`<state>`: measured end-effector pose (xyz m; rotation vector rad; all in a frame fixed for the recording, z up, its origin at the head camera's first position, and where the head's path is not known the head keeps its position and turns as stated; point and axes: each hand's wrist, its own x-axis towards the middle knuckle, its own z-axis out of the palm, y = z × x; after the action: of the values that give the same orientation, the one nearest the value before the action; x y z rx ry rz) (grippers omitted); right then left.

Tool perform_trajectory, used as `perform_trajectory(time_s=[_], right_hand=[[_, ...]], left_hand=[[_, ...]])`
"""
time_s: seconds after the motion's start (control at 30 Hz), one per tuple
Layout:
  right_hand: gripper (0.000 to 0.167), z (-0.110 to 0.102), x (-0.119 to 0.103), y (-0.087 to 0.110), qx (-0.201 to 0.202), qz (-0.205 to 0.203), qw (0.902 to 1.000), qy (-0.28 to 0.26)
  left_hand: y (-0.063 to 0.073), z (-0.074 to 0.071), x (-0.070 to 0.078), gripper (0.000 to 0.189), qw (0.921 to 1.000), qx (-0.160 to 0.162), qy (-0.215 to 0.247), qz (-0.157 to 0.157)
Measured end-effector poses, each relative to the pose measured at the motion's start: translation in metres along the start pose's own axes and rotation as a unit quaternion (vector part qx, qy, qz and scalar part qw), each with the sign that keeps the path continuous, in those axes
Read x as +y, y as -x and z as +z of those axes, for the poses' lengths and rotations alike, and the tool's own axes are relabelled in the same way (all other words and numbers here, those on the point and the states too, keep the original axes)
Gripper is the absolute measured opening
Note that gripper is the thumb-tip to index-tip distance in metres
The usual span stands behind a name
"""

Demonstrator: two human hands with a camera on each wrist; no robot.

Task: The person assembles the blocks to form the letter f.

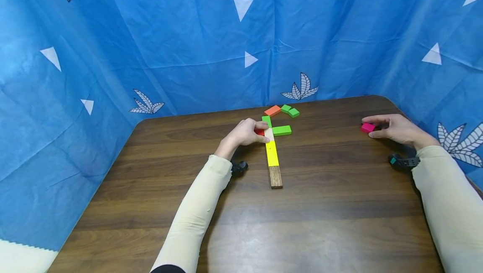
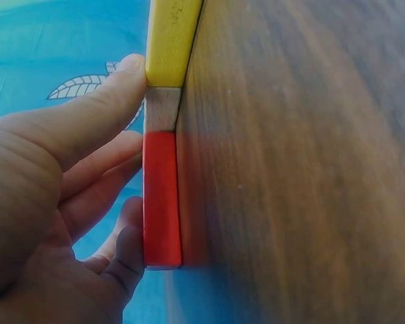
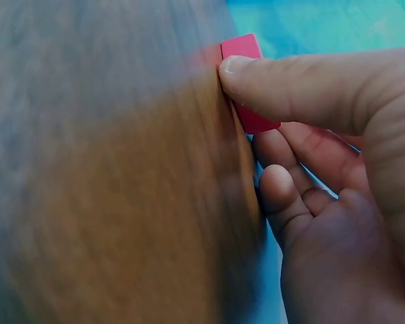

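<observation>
With thumb and fingers, my left hand (image 1: pixel 244 133) grips a pale wooden block (image 1: pixel 268 133) in a flat row on the table. A yellow block (image 1: pixel 271 154) and a brown block (image 1: pixel 275 176) continue that row toward me, and a green block (image 1: pixel 266 120) lies at its far end. Another green block (image 1: pixel 281 130) sticks out to the right. On the left a red block (image 2: pixel 160 199) meets the pale one, partly hidden by my hand in the head view. Far to the right, my right hand (image 1: pixel 400 129) pinches a pink block (image 1: pixel 367 128) at the table.
An orange block (image 1: pixel 272 110) and two small green blocks (image 1: pixel 293 113) lie behind the row, near the far edge of the brown wooden table (image 1: pixel 328 210). A blue patterned curtain (image 1: pixel 196 34) hangs round the back and sides.
</observation>
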<state>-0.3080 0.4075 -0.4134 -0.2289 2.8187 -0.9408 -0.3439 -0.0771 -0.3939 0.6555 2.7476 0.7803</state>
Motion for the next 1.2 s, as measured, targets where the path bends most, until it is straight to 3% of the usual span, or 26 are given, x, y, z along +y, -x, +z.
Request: perform_trajectory(time_s=[0.4, 0.77, 1.2], right_hand=[[0.069, -0.001, -0.003, -0.004, -0.005, -0.019, 0.9998, 0.009], [0.069, 0.003, -0.012, -0.001, -0.031, -0.003, 0.9991, 0.027], [0.068, 0.007, -0.013, -0.003, 0.008, -0.016, 0.9993, 0.033]], left_hand=[[0.0, -0.001, 0.001, 0.062, 1.0, 0.002, 0.0, 0.001], [0.0, 0.001, 0.0, 0.061, 1.0, -0.002, 0.002, -0.001], [-0.001, 0.001, 0.0, 0.062, 1.0, 0.001, 0.001, 0.001]])
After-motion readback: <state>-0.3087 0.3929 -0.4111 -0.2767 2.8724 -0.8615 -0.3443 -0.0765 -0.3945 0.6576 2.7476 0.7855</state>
